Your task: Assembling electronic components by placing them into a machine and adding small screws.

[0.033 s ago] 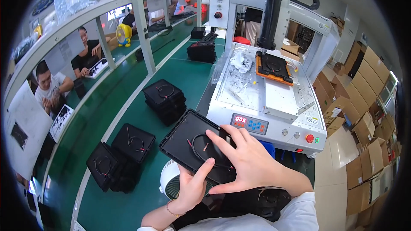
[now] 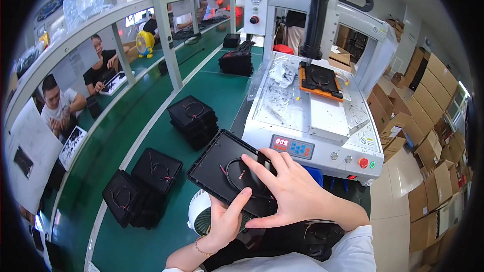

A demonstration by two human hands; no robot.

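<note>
I hold a black rectangular plastic panel (image 2: 209, 163) tilted above the bench, a coiled black cable (image 2: 228, 175) with thin red wire ends lying on its face. My left hand (image 2: 225, 221) grips its near edge from below, thumb on top beside the cable. Along the right edge, my right hand (image 2: 295, 191) spans the panel, with its index fingertip at the coil and its thumb near the lower corner. Under the panel a white fan (image 2: 197, 214) is partly hidden. Stacks of similar black panels (image 2: 157, 167) stand to the left, another stack (image 2: 191, 113) farther off.
Ahead on the right stands a white bench machine (image 2: 262, 126) with a black vertical dispenser (image 2: 316, 25); an orange fixture (image 2: 322, 93) on its bed carries a black panel. A metal shelf frame (image 2: 169, 35) edges the green bench (image 2: 212, 88). Co-workers sit beyond; cardboard boxes (image 2: 426, 181) crowd the right side.
</note>
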